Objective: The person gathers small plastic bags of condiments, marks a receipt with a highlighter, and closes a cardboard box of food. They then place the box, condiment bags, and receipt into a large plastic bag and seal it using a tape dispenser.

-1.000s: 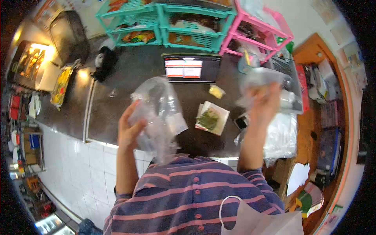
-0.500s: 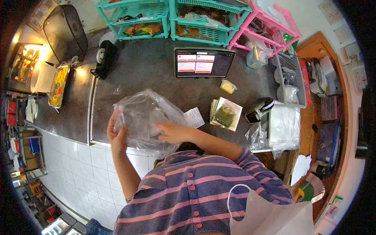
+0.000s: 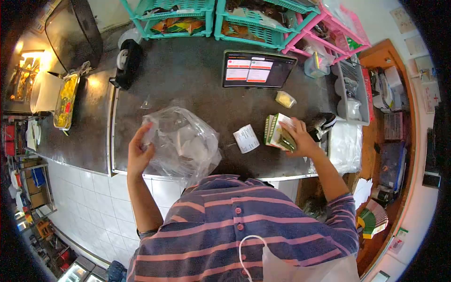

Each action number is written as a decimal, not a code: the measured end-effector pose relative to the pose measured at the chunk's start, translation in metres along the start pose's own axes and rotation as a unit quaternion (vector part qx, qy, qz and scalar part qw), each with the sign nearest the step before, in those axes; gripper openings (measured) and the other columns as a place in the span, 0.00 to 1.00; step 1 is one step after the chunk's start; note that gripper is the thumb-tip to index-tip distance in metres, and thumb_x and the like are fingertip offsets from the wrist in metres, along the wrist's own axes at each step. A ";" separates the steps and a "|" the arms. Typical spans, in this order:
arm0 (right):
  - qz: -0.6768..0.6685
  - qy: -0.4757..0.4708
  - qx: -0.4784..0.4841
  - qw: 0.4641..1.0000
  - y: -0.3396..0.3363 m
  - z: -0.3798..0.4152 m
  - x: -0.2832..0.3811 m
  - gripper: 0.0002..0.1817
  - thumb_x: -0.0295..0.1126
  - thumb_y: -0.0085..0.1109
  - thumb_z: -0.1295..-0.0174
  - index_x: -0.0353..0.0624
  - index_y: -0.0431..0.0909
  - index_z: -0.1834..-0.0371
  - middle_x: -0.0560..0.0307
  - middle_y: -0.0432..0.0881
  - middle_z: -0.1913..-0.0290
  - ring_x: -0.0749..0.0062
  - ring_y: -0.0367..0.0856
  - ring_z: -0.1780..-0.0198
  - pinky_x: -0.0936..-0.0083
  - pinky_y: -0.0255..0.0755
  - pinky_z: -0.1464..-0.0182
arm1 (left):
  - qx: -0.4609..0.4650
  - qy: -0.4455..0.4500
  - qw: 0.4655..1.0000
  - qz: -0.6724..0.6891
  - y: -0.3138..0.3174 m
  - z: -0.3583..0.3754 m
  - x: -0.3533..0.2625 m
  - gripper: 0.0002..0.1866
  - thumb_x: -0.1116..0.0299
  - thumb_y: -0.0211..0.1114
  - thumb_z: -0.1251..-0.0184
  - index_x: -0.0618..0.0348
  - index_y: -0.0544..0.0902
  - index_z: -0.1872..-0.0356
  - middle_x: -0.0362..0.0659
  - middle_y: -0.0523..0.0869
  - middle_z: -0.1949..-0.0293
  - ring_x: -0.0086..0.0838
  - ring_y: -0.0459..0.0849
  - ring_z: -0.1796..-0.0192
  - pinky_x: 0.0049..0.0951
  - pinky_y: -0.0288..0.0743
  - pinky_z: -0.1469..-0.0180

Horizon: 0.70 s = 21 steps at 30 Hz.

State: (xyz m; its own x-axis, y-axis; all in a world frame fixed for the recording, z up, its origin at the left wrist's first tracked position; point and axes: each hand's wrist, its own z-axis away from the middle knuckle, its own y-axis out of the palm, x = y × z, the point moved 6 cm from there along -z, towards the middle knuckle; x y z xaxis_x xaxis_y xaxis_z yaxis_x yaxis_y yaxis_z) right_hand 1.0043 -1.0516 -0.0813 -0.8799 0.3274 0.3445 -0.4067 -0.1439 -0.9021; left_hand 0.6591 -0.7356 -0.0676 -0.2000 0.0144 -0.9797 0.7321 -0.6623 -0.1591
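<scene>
A clear plastic bag [image 3: 199, 141] lies at the counter's front edge, and something whitish shows through its film. My left hand [image 3: 140, 152] pinches the bag's left edge between thumb and fingers. To the right, my right hand [image 3: 303, 140] has its fingers curled over a small flat packet with green contents [image 3: 284, 141], at the top of a little stack of white-and-green cards or packets [image 3: 278, 123]. A printed paper slip [image 3: 246, 139] rests between the bag and that stack. Behind the stack sits a small clear tub with pale yellow contents [image 3: 285, 99].
A tablet [image 3: 258, 70] stands at the back, below teal racks [image 3: 183, 33] and pink racks [image 3: 329, 40]. Clear plastic bags [image 3: 345, 148] and a grey cutlery bin [image 3: 350, 89] are at the right. Left are a black tape dispenser [image 3: 127, 63] and a long food tray [image 3: 66, 101].
My right hand has left the plastic bag and moved right to the stack of packets, closing on the green one. My left hand stays at the bag's edge.
</scene>
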 end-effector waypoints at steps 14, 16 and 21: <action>-0.178 -0.255 0.039 0.950 0.079 -0.140 0.246 0.55 0.45 0.69 0.70 0.64 0.47 0.33 0.37 0.50 0.39 0.40 0.56 0.40 0.56 0.55 0.39 | -0.005 0.085 0.996 0.006 -0.014 0.009 -0.003 0.29 0.86 0.49 0.57 0.65 0.69 0.46 0.45 0.72 0.47 0.29 0.67 0.41 0.26 0.56 0.40; -0.140 -0.136 0.194 0.961 0.120 -0.139 0.244 0.54 0.43 0.69 0.68 0.66 0.47 0.33 0.39 0.49 0.38 0.42 0.61 0.42 0.59 0.59 0.40 | -0.054 0.119 0.991 -0.019 -0.025 0.020 -0.006 0.30 0.87 0.48 0.57 0.66 0.69 0.45 0.46 0.72 0.46 0.30 0.67 0.41 0.26 0.56 0.40; -0.153 -0.149 0.145 0.966 0.124 -0.134 0.242 0.46 0.43 0.68 0.64 0.65 0.56 0.36 0.41 0.51 0.36 0.43 0.62 0.42 0.58 0.62 0.43 | -0.044 0.094 0.993 -0.057 -0.025 0.045 -0.028 0.31 0.87 0.48 0.58 0.65 0.68 0.45 0.47 0.70 0.44 0.32 0.67 0.40 0.28 0.56 0.39</action>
State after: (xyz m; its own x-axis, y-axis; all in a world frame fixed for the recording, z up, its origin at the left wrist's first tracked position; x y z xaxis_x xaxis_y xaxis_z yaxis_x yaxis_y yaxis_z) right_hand 0.7741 -0.8647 -0.1446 -0.7219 0.1195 0.6816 -0.6725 -0.3533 -0.6503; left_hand 0.6177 -0.7530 -0.0306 -0.1667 0.2303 -0.9587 0.7670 -0.5808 -0.2729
